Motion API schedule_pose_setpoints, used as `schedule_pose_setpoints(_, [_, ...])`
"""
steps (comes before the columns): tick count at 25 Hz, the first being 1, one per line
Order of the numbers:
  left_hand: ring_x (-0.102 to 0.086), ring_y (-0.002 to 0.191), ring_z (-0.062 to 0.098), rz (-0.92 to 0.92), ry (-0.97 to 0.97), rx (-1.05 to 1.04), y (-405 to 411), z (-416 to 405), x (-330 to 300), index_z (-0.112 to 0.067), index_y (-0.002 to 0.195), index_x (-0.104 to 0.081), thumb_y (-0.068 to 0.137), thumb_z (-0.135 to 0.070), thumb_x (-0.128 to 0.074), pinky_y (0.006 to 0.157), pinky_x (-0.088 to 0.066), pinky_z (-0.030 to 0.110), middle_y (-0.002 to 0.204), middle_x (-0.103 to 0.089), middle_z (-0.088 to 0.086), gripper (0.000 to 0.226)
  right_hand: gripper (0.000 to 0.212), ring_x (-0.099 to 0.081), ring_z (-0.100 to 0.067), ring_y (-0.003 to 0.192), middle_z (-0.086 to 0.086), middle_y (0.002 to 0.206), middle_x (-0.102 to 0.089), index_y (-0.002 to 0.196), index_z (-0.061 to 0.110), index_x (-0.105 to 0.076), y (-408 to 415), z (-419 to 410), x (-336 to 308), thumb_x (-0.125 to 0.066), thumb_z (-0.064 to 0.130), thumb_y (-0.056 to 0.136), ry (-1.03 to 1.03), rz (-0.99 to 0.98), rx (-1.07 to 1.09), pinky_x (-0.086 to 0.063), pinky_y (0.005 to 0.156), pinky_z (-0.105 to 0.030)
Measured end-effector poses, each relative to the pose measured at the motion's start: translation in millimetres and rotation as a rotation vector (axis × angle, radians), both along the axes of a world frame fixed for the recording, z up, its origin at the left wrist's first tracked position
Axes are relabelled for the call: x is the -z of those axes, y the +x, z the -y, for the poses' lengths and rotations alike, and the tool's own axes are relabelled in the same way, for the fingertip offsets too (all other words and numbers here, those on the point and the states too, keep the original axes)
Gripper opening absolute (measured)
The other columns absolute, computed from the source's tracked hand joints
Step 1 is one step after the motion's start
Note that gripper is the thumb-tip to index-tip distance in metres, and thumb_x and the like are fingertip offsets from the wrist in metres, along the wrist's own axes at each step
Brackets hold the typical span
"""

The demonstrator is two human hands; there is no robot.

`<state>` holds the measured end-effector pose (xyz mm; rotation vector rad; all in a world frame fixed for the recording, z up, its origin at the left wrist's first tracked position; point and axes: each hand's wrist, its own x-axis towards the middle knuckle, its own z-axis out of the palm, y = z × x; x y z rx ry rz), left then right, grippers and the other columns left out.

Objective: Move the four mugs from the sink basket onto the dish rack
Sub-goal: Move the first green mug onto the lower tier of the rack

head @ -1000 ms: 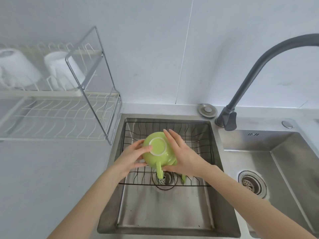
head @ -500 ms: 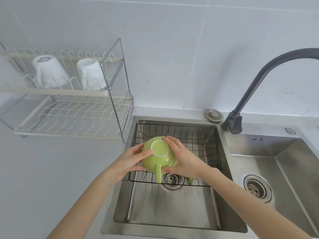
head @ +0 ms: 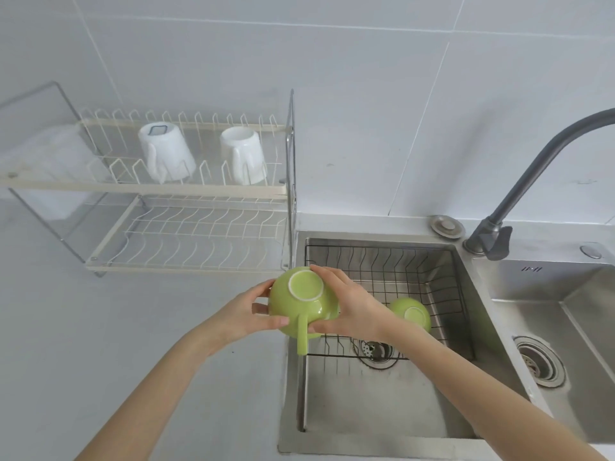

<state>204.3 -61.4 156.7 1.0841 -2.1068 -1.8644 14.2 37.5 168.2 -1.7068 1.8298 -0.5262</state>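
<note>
Both the left hand [head: 248, 316] and right hand [head: 352, 306] clasp one inverted green mug [head: 301, 302], clear of the sink basket [head: 382, 261]. Two white mugs [head: 166, 154] stand on the dish rack [head: 186, 188] up-left of the hands; a second green mug [head: 411, 314] lies in the basket just right of them, so two transfers appear outstanding.

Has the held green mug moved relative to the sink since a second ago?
Yes. The green mug has shifted left, from over the basket to the sink's left rim.

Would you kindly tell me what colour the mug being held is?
Light green mug, with a pale base ring; head view.

Two bare forearms, L grip [head: 246, 314] & R grip [head: 352, 304] — no sleeves, rings.
</note>
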Motion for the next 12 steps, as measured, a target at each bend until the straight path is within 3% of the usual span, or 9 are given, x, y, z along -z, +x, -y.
schedule_pose_setpoints(4, [-0.056, 0.107, 0.006, 0.019, -0.077, 0.010, 33, 20, -2, -0.029, 0.134, -0.035, 0.053, -0.039, -0.074, 0.077, -0.045, 0.014, 0.132, -0.047, -0.005, 0.091, 0.098, -0.040, -0.020, 0.130, 0.001, 0.146, -0.028, 0.144, 0.027, -0.017, 39, 23, -8, -0.078, 0.036, 0.068, -0.003, -0.040, 0.022, -0.039, 0.107, -0.040])
schedule_pose_setpoints(10, [-0.056, 0.098, 0.007, 0.025, -0.209, -0.039, 59, 59, -1, -0.026, 0.128, -0.038, 0.066, -0.023, -0.078, 0.071, -0.041, 0.012, 0.125, -0.048, -0.003, 0.075, 0.097, -0.042, -0.024, 0.129, 0.000, 0.149, -0.024, 0.144, 0.026, -0.014, 73, 73, -17, -0.075, 0.039, 0.070, 0.028, -0.160, -0.020, -0.041, 0.104, -0.043])
schedule_pose_setpoints(12, [-0.055, 0.099, 0.012, 0.043, -0.238, -0.056, 61, 73, -3, -0.024, 0.132, -0.037, 0.072, -0.019, -0.076, 0.076, -0.041, 0.015, 0.125, -0.043, -0.003, 0.071, 0.097, -0.039, -0.025, 0.131, -0.002, 0.150, -0.024, 0.145, 0.023, -0.012, 77, 93, -20, -0.075, 0.036, 0.072, 0.052, -0.183, -0.028, -0.039, 0.106, -0.041])
